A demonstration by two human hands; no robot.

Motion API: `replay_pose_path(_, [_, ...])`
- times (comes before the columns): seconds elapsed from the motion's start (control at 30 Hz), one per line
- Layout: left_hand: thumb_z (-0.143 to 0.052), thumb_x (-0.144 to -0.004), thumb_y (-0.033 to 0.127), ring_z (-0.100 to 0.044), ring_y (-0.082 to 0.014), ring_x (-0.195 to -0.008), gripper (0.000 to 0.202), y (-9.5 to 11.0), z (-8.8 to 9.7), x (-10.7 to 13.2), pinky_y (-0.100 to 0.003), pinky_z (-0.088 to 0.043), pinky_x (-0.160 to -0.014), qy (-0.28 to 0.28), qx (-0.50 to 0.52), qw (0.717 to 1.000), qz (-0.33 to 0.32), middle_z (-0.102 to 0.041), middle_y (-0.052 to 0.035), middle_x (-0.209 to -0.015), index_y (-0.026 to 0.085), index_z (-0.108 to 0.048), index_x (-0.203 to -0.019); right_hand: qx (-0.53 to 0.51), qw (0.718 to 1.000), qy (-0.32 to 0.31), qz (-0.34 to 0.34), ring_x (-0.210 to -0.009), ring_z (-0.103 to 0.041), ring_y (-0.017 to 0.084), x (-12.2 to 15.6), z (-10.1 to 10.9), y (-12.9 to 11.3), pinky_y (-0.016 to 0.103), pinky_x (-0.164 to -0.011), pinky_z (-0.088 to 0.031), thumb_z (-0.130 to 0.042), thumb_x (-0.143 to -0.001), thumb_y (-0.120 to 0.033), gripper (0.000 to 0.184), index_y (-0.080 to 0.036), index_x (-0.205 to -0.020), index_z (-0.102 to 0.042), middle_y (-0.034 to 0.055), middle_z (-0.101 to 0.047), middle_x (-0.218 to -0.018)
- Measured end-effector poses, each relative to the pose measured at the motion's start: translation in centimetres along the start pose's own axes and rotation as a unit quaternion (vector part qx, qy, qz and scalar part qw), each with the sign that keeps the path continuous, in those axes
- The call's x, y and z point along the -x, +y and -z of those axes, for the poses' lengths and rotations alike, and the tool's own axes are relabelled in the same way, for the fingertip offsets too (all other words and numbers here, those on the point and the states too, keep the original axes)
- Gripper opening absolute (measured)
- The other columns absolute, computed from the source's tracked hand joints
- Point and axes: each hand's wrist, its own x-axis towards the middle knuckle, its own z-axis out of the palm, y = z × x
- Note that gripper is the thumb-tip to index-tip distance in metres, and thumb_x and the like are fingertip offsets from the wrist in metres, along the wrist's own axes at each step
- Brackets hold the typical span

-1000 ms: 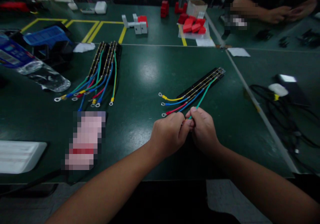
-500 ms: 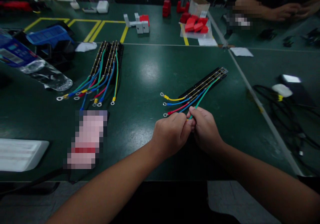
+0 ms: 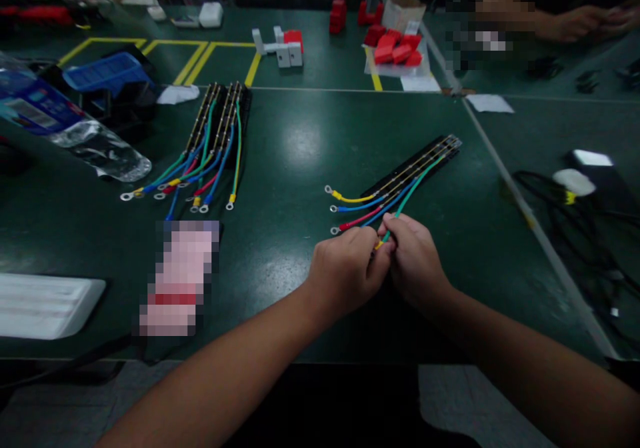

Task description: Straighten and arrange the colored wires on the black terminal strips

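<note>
Pinching green wire (image 3: 407, 193) in closed grip of left hand (image 3: 345, 265) and right hand (image 3: 417, 258), end covered, beside black strip (image 3: 410, 163) on desk (image 3: 280, 248), ring-ended wires (image 3: 357, 223) crowding left knuckles, with wired strips (image 3: 226, 118) and bottle (image 3: 105, 145) well left.

Wired strip (image 3: 407, 168) on surface (image 3: 280, 255), right of strip pair (image 3: 226, 118). Bottle (image 3: 100, 138) left of pair, bin (image 3: 107, 73) behind bottle. Parts pile (image 3: 395, 51) behind wired strip, carton (image 3: 400, 13) behind pile.

The tabletop (image 3: 280, 235) looks smooth and glossy, the ring terminals (image 3: 335, 231) shiny metal.
</note>
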Motion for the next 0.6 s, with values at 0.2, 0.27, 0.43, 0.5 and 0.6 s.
replay_pose_path(0.2, [-0.043, -0.089, 0.036, -0.048, -0.0118, -0.055, 0.028, 0.6, 0.1, -0.4, -0.026, -0.033, -0.054, -0.020, 0.078, 0.996, 0.027, -0.055, -0.0002, -0.061, 0.017, -0.054, -0.071, 0.001, 1.000, -0.011, 0.012, -0.040, -0.034, 0.007, 0.2, 0.5, 0.0, 0.021, -0.040, -0.029, -0.057, -0.080, -0.034, 0.025, -0.019, -0.062, -0.049, -0.0060, -0.037, -0.046])
replay_pose_path(0.27, [-0.046, -0.087, 0.033, -0.045, -0.0095, -0.051, 0.029, 0.9, 0.2, -0.7, -0.025, -0.031, -0.052, -0.029, 0.140, 0.988, 0.064, -0.051, 0.0021, -0.055, 0.017, -0.051, -0.064, -0.007, 1.000, -0.019, 0.010, -0.040, -0.034, 0.007, 0.2, 0.5, 0.0, 0.021, -0.040, -0.029, -0.056, -0.081, -0.033, 0.025, -0.019, -0.062, -0.048, -0.0060, -0.037, -0.046])
replay_pose_path(0.43, [-0.045, -0.086, 0.035, -0.041, -0.0067, -0.041, 0.032, 1.2, 0.3, -1.4, -0.022, -0.027, -0.043, -0.121, 0.375, 0.898, 0.196, -0.043, 0.0054, -0.046, 0.017, -0.048, -0.060, -0.020, 0.999, -0.046, 0.022, -0.040, -0.033, 0.006, 0.2, 0.6, -0.1, 0.018, -0.039, -0.030, -0.056, -0.082, -0.033, 0.026, -0.019, -0.062, -0.049, -0.0063, -0.037, -0.046])
replay_pose_path(0.5, [-0.040, -0.087, 0.037, -0.043, -0.0071, -0.037, 0.032, 1.1, 0.3, -1.5, -0.021, -0.028, -0.039, -0.178, 0.505, 0.806, 0.252, -0.042, 0.0058, -0.046, 0.017, -0.052, -0.065, -0.022, 0.997, -0.067, 0.014, -0.038, -0.035, 0.007, 0.3, 0.6, -0.2, 0.018, -0.038, -0.031, -0.054, -0.083, -0.035, 0.027, -0.019, -0.062, -0.048, -0.0064, -0.038, -0.044])
replay_pose_path(0.6, [-0.037, -0.087, 0.039, -0.043, -0.0063, -0.036, 0.034, 1.0, 0.3, -1.7, -0.019, -0.029, -0.036, -0.200, 0.646, 0.662, 0.325, -0.041, 0.0059, -0.050, 0.015, -0.054, -0.070, -0.026, 0.996, -0.087, -0.009, -0.036, -0.039, 0.009, 0.5, 0.6, -0.3, 0.020, -0.036, -0.034, -0.054, -0.083, -0.041, 0.028, -0.021, -0.065, -0.045, -0.0064, -0.040, -0.043])
